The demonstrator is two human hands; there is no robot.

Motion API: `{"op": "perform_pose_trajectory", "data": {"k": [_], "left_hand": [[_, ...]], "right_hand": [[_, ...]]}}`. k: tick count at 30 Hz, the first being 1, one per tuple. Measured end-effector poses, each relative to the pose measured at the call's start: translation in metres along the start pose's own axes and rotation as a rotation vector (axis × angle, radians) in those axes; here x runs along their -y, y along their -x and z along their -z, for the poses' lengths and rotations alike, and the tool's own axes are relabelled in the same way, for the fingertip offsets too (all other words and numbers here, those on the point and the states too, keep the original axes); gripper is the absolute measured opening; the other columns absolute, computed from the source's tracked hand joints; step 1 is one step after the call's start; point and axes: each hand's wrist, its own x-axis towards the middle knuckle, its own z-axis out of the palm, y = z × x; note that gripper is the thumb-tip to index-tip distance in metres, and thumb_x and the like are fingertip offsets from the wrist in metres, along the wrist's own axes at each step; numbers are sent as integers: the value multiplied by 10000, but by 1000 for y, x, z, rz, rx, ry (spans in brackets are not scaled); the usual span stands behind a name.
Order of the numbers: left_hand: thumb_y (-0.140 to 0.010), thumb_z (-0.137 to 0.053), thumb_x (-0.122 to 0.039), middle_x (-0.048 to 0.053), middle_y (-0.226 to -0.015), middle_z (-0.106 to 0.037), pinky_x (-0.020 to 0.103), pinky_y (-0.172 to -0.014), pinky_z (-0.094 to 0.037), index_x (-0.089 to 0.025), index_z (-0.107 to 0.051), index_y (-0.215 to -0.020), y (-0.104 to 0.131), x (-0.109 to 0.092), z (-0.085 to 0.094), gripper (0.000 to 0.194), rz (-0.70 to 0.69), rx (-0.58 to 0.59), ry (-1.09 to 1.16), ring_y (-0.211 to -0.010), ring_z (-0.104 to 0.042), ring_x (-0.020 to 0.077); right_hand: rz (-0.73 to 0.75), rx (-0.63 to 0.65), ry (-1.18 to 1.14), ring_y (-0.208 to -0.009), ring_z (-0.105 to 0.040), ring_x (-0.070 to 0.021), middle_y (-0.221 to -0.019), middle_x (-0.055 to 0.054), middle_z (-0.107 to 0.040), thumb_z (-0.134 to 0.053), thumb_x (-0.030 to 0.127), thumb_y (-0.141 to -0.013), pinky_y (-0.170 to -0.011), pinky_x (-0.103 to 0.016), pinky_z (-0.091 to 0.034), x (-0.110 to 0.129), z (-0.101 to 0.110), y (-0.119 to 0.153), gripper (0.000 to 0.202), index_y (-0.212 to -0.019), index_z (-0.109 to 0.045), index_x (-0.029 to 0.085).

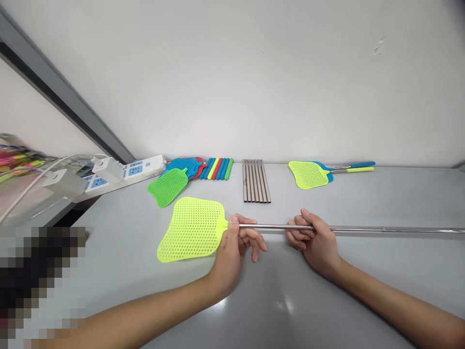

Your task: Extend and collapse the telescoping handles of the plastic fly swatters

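Note:
My left hand (236,247) pinches the neck of a yellow-green perforated swatter head (194,230), where it meets a thin metal rod (269,226). The head points left, above the table. My right hand (316,240) is closed round the same rod further right, thumb on top. Beyond it the rod runs on, with a thicker section, out of the frame at the right edge. Behind my hands, a row of metal tubes (256,182) lies side by side. Left of the tubes are several coloured grips (217,168) and a loose green swatter head (169,186).
Blue swatter heads (178,166) and red ones lie by a white power strip (145,167) with plugs at the left. Towards the back right lie a yellow-green swatter (308,174) and a blue one, both with handles. A wall stands behind the grey table (399,198).

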Motion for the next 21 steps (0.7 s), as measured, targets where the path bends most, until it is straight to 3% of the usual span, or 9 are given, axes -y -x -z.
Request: {"op": "perform_pose_trajectory", "data": {"k": [7,12,21], "left_hand": [[-880,-191,-424,-21,-479,-564,201,-398,-294,-175,-444,-833,2,1,0,359,26,7,-36,-293,-337,60],[-881,-153,-435,-18,-491,-576,175,-342,-265,-177,-445,-865,5,5,0,390,48,81,-30,-269,-326,51],[-878,-201,-437,-21,-470,-553,175,-380,-302,-161,-488,-856,-1,6,-1,398,67,35,-16,-306,-360,49]], "right_hand": [[-10,34,-7,-350,-234,-86,-389,52,-192,-392,316,-780,-411,-255,-140,-2,-1,2,421,-419,-213,195],[-49,82,32,-368,-229,-83,-391,45,-219,-413,347,-771,-401,-248,-139,-5,-5,6,435,-413,-217,194],[-36,80,26,-360,-253,-86,-380,44,-222,-387,324,-802,-404,-251,-161,-4,-5,3,445,-400,-256,186]]}}
